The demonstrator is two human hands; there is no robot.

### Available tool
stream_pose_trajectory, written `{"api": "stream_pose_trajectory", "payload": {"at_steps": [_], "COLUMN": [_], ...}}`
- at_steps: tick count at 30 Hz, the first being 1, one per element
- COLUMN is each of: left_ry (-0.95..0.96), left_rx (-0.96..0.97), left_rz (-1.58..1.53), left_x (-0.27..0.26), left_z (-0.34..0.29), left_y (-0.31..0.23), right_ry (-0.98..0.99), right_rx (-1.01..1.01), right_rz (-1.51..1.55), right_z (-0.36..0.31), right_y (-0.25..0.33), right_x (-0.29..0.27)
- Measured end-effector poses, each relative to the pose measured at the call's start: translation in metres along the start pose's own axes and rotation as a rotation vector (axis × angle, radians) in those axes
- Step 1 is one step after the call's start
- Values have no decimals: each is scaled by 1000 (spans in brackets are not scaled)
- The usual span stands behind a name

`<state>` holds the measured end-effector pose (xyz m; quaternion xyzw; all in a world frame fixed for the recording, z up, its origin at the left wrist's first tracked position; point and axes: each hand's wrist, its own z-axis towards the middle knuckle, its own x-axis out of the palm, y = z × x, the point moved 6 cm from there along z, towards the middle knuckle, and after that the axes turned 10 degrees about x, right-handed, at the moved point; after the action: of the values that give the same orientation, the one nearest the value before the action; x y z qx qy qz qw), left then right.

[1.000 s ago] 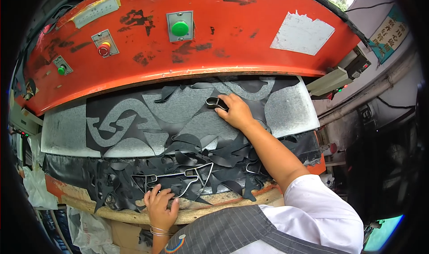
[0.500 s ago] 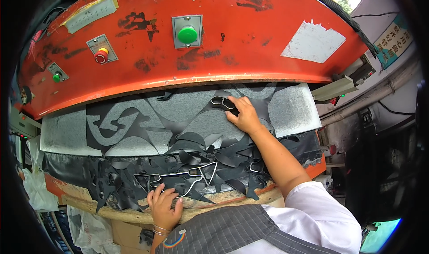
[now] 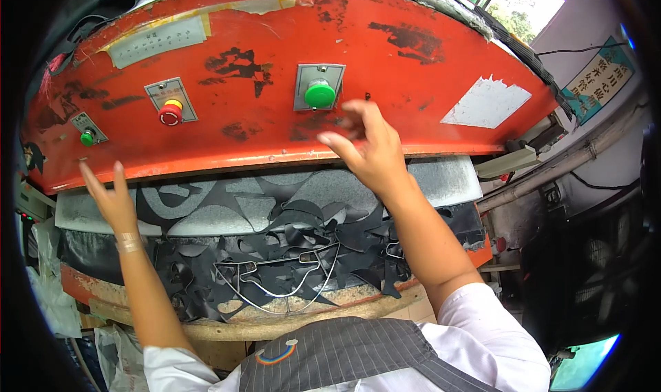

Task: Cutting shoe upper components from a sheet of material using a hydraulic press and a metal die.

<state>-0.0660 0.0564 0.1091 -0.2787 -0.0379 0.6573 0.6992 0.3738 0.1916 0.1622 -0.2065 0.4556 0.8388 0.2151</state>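
My right hand [image 3: 377,156] is raised in front of the orange press head, just below and right of a large green push button [image 3: 319,94]. Its thumb and fingers are apart, with nothing between them. At the left, my left hand [image 3: 114,204] reaches up with fingers stretched, over the front edge of the pale cutting board [image 3: 447,177]. A black sheet [image 3: 155,216] with curved cut-outs lies on that board. A large metal cutting die [image 3: 279,294] rests on black scraps nearer me. The smaller die on the board is hidden now.
The orange press head [image 3: 241,140] overhangs the board. It carries a red-and-yellow stop button [image 3: 170,112] and a small green button [image 3: 87,138] at left. Black scraps [image 3: 186,275] pile along the wooden front edge [image 3: 206,330]. A grey bracket [image 3: 506,163] sticks out at right.
My right hand has let go of the small die and risen toward the large green button. My left hand has left the large die and moved far left and up. The view has shifted.
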Motion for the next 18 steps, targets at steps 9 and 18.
{"api": "stream_pose_trajectory", "payload": {"at_steps": [9, 18], "left_ry": [430, 975], "left_rx": [-133, 39], "left_rz": [-286, -292], "left_x": [-32, -91], "left_z": [-21, -236], "left_y": [2, -154], "right_ry": [185, 874], "right_rx": [-22, -27], "right_rz": [-53, -185], "right_z": [-58, -283], "right_y": [4, -35], "right_x": [-7, 3]}}
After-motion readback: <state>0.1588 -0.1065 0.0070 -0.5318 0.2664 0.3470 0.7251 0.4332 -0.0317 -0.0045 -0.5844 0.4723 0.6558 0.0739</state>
